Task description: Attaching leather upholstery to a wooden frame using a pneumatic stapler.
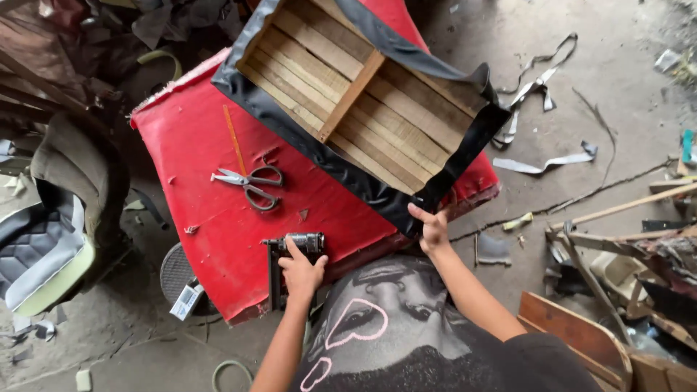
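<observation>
**Technician A:** Grip status first. The left hand [301,272] is closed over the top of the staple gun [294,250], which lies at the near edge of the red padded panel [210,152]. The right hand [433,229] pinches the near corner of the black vinyl sheet [377,192], drawn out from under the slatted wooden frame [356,87].

**Technician B:** Location of the work piece?

**Technician A:** The frame rests slats-up on the vinyl, on the far right part of the red panel. The far vinyl edge is folded over the frame rim; the near edge lies flat and loose.

**Technician B:** Probable faults from this condition?

**Technician A:** Three, as a judgement. One: the vinyl is held at a single corner, so uneven pull would likely wrinkle it or skew it against the frame. Two: the frame appears to sit unclamped, so a hard tug could slide it along the panel. Three: the staple gun's nose is hidden under the hand; a discharge while the right hand's fingers are close to the fold could injure them.

**Technician B:** Secondary hazards?

**Technician A:** The scissors [250,183] lie open just beyond the gun, within the left arm's sweep. Offcut strips [541,163] on the floor could catch a foot.
</observation>
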